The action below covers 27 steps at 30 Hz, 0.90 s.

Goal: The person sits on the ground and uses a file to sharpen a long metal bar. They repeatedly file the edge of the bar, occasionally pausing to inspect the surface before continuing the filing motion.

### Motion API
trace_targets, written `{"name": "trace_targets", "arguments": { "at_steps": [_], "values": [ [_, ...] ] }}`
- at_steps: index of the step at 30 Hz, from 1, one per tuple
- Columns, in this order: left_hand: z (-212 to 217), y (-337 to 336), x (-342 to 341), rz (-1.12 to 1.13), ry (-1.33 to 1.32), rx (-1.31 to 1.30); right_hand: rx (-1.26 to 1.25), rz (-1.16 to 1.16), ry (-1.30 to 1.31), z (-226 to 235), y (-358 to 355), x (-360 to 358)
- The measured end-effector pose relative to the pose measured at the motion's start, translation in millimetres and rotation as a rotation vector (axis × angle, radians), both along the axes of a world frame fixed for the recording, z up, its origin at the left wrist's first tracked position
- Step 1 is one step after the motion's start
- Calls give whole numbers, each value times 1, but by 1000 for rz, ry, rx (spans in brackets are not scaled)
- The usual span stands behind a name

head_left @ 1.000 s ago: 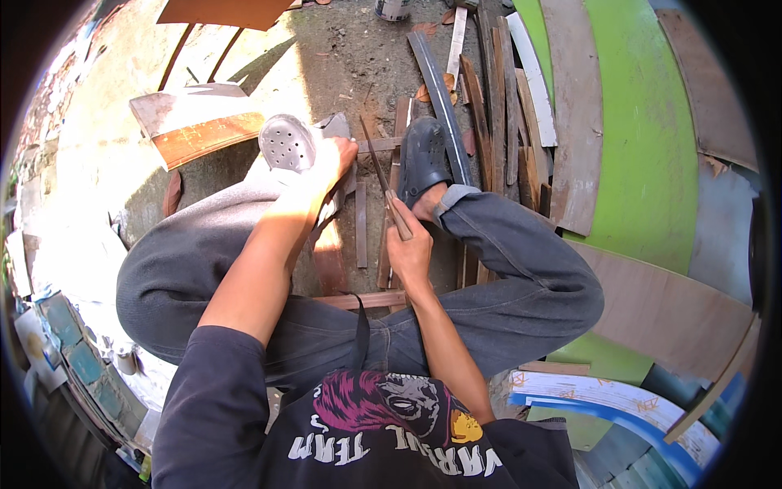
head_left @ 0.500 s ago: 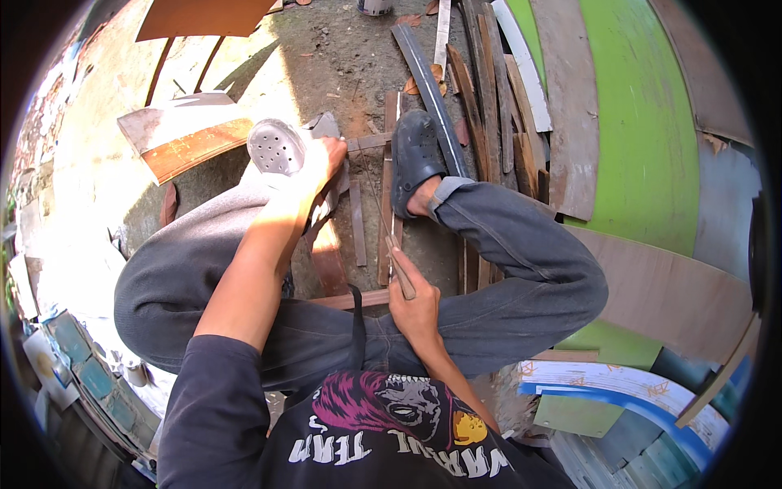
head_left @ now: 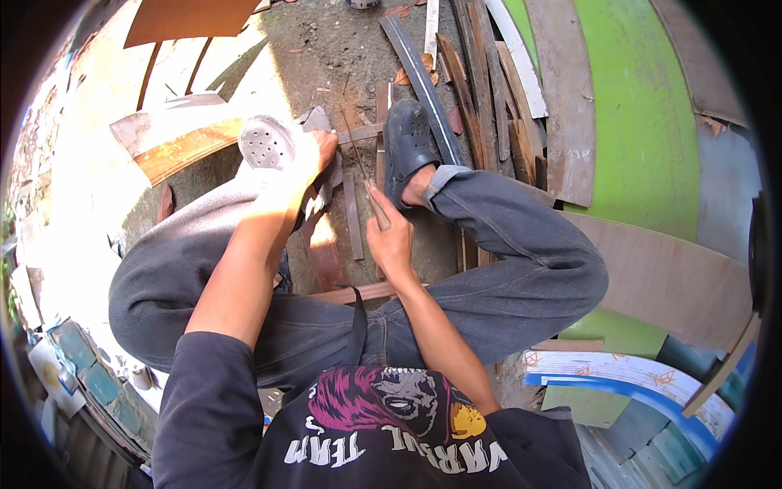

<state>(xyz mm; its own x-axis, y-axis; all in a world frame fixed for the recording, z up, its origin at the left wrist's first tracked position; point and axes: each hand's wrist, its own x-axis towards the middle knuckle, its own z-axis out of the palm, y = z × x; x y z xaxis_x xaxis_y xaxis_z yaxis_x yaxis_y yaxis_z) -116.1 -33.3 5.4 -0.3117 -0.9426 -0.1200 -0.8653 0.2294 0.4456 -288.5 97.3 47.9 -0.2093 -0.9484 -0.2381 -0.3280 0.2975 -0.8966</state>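
Long-bladed hand tool (head_left: 380,215), seen nearly edge-on so its exact kind is unclear, has its handle wrapped in the closed right hand (head_left: 392,244), the blade pointing forward and slightly left, beyond the knuckles. Its thin blade crosses a wooden strip (head_left: 365,133) near that piece's left end, where the left hand (head_left: 323,155) rests with curled fingers; I cannot tell whether they close around the wood. Both feet wear perforated clogs (head_left: 407,143), one beside each hand.

Rough, gritty ground (head_left: 318,57) lies underneath, brightly sunlit on the left and shaded toward the middle. Long narrow timber offcuts (head_left: 493,90) lie side by side to the right, next to a dark straight bar (head_left: 419,90) and dry brown leaves (head_left: 428,63). Farther right spreads a scuffed, lime-green panel (head_left: 635,122), with a flat brownish board (head_left: 660,277) nearer the knee. At left, a bent-looking board (head_left: 191,151) shows a glossy orange-brown edge. Faded denim trousers (head_left: 513,269) frame the work.
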Motion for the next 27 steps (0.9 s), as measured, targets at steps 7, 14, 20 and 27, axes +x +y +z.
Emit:
{"name": "trace_targets", "arguments": {
  "at_steps": [7, 14, 20, 27],
  "values": [
    [-5, 0, -1, -8, -19, 5, 93, 52, 36, 39, 62, -15],
    [-12, -2, 2, -44, -56, 2, 98, 62, 28, 31, 22, -10],
    [-10, 3, 4, -77, -94, 18, 116, 34, -15, 44, 35, -10],
    [-21, -3, 0, -163, -188, 45, 177, 87, 7, 59, 49, -20]
  ]
}}
